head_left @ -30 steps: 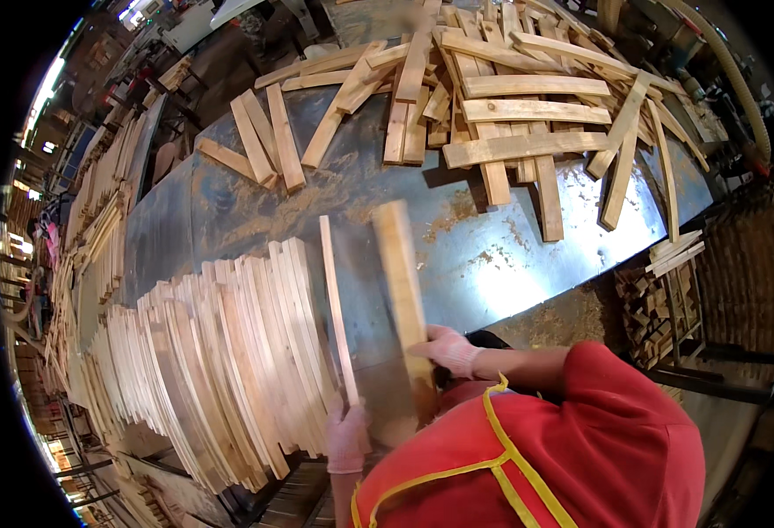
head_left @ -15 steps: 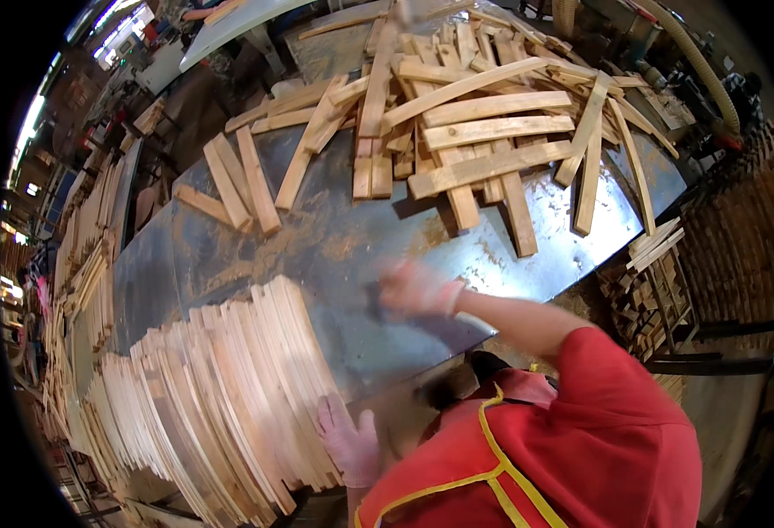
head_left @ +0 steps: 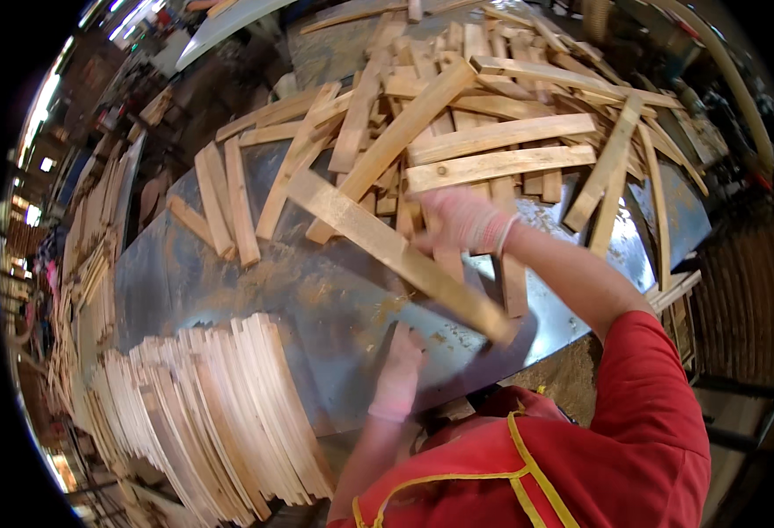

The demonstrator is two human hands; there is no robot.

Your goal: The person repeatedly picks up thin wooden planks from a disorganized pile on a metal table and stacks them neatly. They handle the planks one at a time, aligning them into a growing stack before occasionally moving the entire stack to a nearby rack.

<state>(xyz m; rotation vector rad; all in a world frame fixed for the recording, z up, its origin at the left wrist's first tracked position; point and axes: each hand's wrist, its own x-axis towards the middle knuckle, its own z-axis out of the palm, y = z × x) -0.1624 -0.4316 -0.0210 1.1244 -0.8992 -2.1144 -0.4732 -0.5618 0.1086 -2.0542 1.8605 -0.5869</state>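
left hand [head_left: 399, 377] and right hand [head_left: 469, 222] moved, plank [head_left: 394, 253] between; can't tell blurred fingers' grip

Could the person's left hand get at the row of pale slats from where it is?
Probably yes: the left hand is blurred but seems to hold nothing, and metal tabletop separates it from the row of pale slats, with no board across the gap.

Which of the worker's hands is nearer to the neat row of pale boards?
Left. The left hand is over the metal table, to the right of the row of pale boards; the right hand is farther up and to the right, holding a loose board.
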